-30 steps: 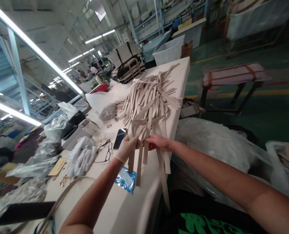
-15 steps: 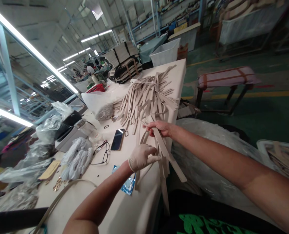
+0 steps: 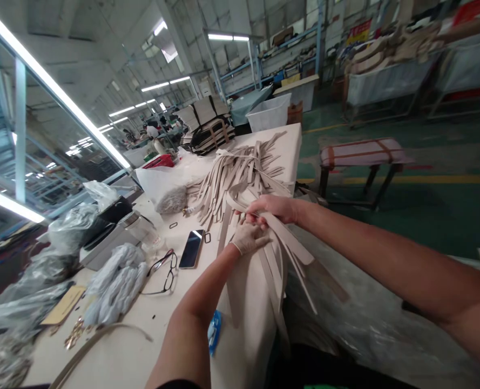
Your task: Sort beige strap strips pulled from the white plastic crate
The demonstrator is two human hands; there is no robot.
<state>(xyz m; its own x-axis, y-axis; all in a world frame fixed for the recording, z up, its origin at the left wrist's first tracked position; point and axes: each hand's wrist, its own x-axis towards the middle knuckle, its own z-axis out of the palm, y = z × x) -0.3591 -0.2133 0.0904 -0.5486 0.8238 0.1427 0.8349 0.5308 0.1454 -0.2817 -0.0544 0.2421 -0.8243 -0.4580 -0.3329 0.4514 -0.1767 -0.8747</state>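
Observation:
My right hand (image 3: 278, 209) is closed around several long beige straps (image 3: 290, 237), whose loose ends hang past the table's front edge. Just below it, my left hand (image 3: 250, 237), in a pale glove, is closed on the straps close to the right fingers. Its fingertips are partly hidden. One strap loops up beyond the right hand. Farther back on the table lies a big bundle of similar straps (image 3: 223, 181), tied near its far end.
On the white table (image 3: 122, 356) lie a phone (image 3: 191, 249), eyeglasses (image 3: 169, 275), grey crumpled cloth (image 3: 116, 283), gold-coloured metal pieces (image 3: 75, 332) and a blue packet (image 3: 214, 332), partly behind my left forearm. A padded bench (image 3: 361, 154) stands on the green floor at right.
My left hand has moved up and away from me, up to the right hand. The strap ends held in the right hand have swung out to the right. The view has shifted slightly.

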